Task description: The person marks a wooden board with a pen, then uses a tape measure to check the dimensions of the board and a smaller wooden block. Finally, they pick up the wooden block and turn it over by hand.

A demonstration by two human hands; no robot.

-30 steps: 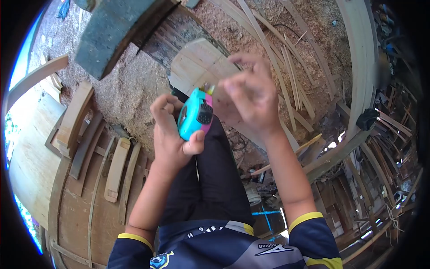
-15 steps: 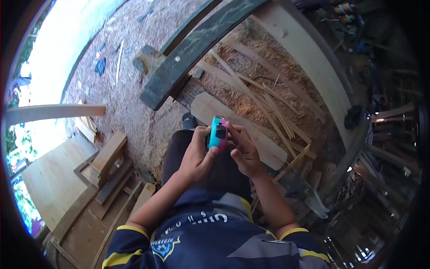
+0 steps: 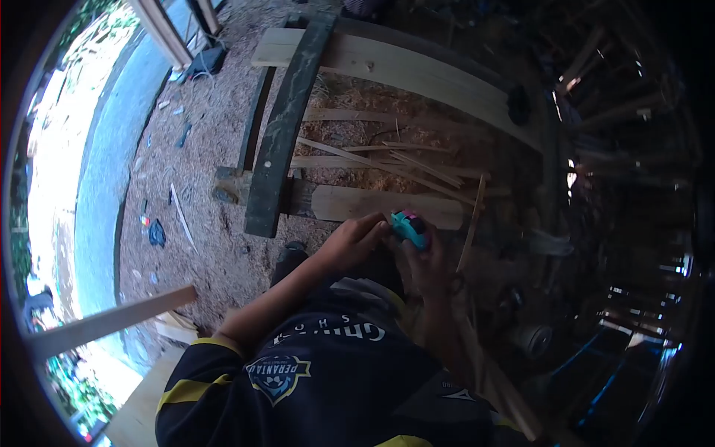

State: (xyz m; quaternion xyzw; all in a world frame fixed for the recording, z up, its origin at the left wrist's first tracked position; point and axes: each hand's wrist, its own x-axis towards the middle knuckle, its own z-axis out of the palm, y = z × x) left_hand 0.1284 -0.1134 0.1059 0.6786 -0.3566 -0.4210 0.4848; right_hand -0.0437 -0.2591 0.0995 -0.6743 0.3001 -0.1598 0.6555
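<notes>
Head view: a teal and pink tape measure (image 3: 408,233) is held in front of the chest, above the lap, with the near edge of a pale board (image 3: 357,203) seen just past it. The right hand (image 3: 430,267) is closed around its lower right part, and this grip seems to bear the weight. The fingertips of the left hand (image 3: 356,240) are brought to its upper left end; whether a tab or the blade is pinched there cannot be told.

By its look, the case is judged to be light to moderate in weight, stiff and compact, with little give under the fingers. Its smooth teal shell may be a little slippery, while the black patch on its edge may offer more bite. It is not thought fragile, though a hard knock could harm it. It is best taken across the broad sides of the case, with the end by the left fingertips left free.

The long axis is laid aslant, from upper left to lower right. The end beside the left fingertips is pointed up and leftward; the opposite end is set towards the right palm.
</notes>
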